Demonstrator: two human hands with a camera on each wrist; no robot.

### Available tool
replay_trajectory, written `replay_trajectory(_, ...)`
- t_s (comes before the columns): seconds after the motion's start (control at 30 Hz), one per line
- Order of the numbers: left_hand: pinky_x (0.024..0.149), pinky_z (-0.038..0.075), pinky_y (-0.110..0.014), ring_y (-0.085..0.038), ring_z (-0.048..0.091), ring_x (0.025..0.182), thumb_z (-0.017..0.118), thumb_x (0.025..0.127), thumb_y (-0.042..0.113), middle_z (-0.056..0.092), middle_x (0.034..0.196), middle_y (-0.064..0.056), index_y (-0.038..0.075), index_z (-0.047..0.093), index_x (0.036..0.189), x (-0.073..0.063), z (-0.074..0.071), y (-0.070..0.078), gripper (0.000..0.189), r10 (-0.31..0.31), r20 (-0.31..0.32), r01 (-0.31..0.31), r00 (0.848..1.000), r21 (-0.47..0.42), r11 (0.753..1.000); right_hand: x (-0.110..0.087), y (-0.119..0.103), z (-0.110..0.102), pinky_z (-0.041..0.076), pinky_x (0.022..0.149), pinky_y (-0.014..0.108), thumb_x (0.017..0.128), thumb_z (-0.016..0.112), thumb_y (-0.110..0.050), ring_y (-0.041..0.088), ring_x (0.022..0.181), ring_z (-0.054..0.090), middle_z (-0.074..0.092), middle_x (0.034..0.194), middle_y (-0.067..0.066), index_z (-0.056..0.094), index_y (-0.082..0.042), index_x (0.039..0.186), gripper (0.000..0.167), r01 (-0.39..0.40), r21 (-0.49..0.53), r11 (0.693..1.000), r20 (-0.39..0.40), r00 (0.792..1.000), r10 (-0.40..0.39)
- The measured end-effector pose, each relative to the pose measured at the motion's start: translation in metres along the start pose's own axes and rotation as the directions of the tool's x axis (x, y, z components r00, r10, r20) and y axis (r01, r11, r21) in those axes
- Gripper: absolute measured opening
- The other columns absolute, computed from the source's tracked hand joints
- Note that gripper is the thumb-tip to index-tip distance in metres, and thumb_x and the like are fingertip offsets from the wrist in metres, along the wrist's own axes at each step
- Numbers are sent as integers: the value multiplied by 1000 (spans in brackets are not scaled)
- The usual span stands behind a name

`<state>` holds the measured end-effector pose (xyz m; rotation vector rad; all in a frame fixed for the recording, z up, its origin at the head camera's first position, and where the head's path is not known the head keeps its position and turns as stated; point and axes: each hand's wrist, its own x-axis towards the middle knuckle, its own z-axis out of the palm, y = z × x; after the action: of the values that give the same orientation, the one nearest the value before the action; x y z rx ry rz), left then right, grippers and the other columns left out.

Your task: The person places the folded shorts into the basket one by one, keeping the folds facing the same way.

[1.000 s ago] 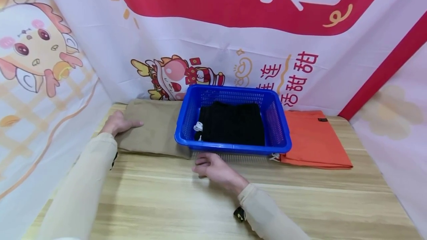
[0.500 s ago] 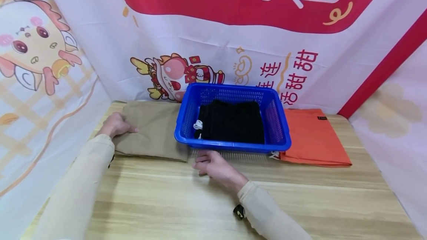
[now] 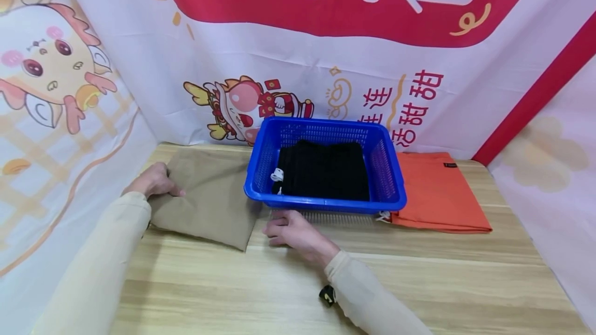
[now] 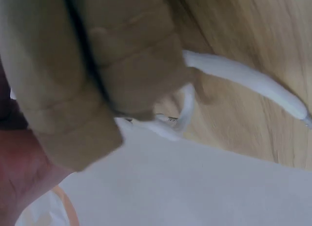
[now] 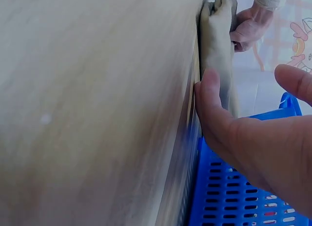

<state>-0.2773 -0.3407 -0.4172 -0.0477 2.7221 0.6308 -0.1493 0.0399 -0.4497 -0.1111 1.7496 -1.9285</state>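
My left hand (image 3: 158,181) grips the left edge of a folded khaki drawstring garment (image 3: 209,195), thumb on top. The garment lies slanted on the table, left of the blue basket. Its thick folded layers (image 4: 131,50) fill the upper left of the left wrist view, and a white drawstring (image 4: 243,77) trails from it. My right hand (image 3: 293,231) is just in front of the basket's near left corner, holding nothing. In the right wrist view its thumb and fingers are spread apart. The left fingers under the garment are hidden.
The blue plastic basket (image 3: 326,204) stands against the back cloth with a folded black garment (image 3: 323,172) in it. To its right lies a folded orange garment (image 3: 437,195) with white cord. Printed cloth walls bound the wooden table (image 3: 261,293) at back and sides.
My left hand has drawn the khaki garment toward me and to the left, turning it so its near right corner swings forward. The right hand has barely shifted left.
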Motion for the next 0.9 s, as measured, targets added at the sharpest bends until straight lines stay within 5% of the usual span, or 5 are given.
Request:
replay_trajectory(0.47,88,49,-56,-41,56,94,87,75,27,57,99,-28,-17,48,106,-13,-6,3,66,-25,137,9,990,116,993,10,-5,14,52,99,50,93,69,-4,39,121,57,32,152,31,21,7,157,81,-51,78,996,10,999,51)
replay_trajectory(0.9,85,50,-50,-39,55,94,88,73,19,56,96,-23,-15,49,102,-17,-4,-4,59,8,200,-13,980,24,1000,26,-1,27,51,98,54,92,66,-2,38,117,58,52,134,24,31,14,148,67,-64,164,984,-40,997,71)
